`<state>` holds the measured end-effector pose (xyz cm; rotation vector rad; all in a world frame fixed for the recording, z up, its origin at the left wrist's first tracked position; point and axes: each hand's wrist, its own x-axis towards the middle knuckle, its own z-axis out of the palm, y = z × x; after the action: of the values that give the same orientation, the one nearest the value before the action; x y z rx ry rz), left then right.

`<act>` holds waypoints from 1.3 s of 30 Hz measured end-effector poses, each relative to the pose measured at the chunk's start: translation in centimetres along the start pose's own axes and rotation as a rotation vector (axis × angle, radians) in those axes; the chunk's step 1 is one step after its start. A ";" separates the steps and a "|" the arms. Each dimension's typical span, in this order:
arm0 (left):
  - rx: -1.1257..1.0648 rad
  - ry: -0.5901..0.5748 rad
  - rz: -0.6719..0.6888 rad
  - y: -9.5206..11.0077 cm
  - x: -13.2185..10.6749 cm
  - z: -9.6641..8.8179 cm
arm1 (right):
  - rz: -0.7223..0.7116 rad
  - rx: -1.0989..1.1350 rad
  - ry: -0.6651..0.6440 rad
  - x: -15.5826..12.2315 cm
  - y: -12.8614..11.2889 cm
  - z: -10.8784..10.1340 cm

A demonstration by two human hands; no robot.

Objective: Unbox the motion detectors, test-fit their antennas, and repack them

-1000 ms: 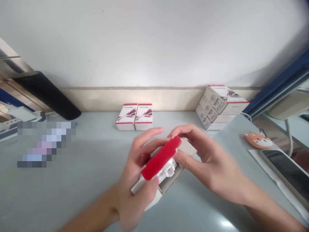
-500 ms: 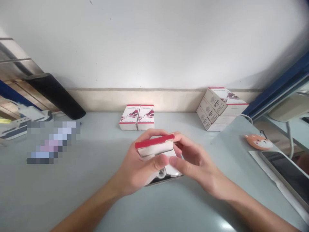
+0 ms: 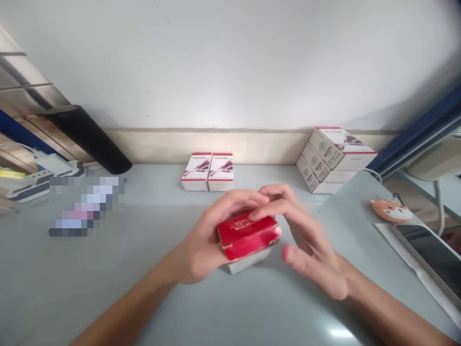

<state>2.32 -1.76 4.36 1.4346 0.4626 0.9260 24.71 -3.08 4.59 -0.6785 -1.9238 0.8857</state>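
Flipped, the red cardboard box (image 3: pixel 248 235) sits in left hand (image 3: pixel 200 245), right-hand fingers (image 3: pixel 273 204) curled over.

On top of the red box (image 3: pixel 248 239) stands the word "TECTOR"; the print on the white boxes (image 3: pixel 207 172) is too small for reading.

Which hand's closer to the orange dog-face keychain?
Right. The right hand lies left of the orange dog-face keychain, with the red-and-white cardboard box between it and the left hand, which is farther away.
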 end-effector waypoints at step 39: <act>0.085 0.278 -0.028 -0.6 0.9 -0.8 | -0.179 -0.476 0.137 -0.6 3.4 2.9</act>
<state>2.41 -0.49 3.89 1.3771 0.7342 1.0996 22.80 -2.39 0.58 -0.8014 -2.0474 0.2596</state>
